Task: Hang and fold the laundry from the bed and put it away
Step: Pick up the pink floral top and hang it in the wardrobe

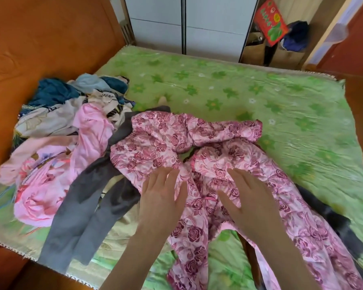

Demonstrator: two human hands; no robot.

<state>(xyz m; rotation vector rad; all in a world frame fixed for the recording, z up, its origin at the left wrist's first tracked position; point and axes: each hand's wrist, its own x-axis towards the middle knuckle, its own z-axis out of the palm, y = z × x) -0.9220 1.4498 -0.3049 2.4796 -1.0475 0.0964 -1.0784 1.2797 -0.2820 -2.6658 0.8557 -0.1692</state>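
A pink rose-print garment (161,141) lies spread and rumpled across the middle of the bed, over the green flowered bedspread (260,97). My left hand (161,195) rests flat on it with straight fingers. My right hand (252,195) presses flat on the same garment a little to the right. A pile of laundry (67,122) sits at the left: grey leggings (80,218), pale pink pieces, a cream printed cloth and blue items at the back.
An orange upholstered headboard (40,38) bounds the left side. Beyond the far edge of the bed stands a white wardrobe (187,24), with a red box (270,21) and a blue bag (296,36) to its right. A dark garment (331,218) lies under the floral one at right.
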